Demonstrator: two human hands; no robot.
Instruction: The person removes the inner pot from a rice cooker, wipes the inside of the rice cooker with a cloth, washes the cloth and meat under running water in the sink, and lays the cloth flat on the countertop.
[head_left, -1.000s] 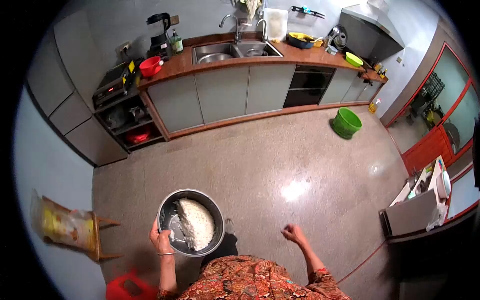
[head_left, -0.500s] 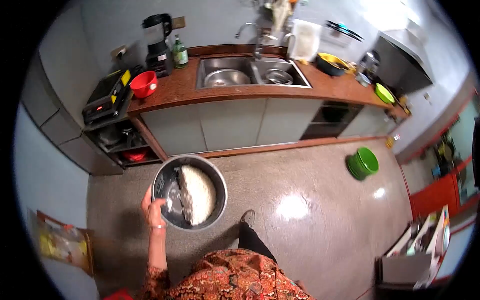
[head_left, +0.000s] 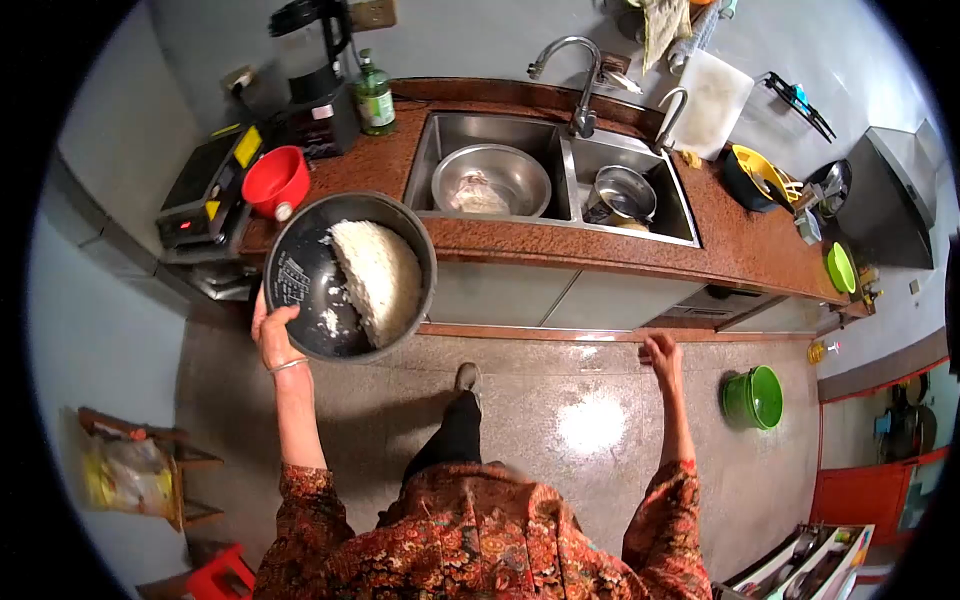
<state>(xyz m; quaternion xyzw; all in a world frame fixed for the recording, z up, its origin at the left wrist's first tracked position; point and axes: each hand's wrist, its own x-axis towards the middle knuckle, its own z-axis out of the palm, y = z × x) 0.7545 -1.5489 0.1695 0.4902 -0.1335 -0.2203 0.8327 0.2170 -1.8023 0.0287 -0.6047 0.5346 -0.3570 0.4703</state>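
Round dark-grey pot (head_left: 312,300) of white, heaped rice (head_left: 380,278), held before the red-brown speckled counter (head_left: 560,240)
Left hand (head_left: 275,335) pinches its rim; loose grains dot the bare side; right hand (head_left: 663,360) hangs loosely curled.

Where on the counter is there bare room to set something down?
The widest bare patch of counter lies right of the sink, in front of the dark basin. A smaller one lies between the red bowl and the sink, beyond the pot in the left hand. The back left is crowded: blender, green bottle.
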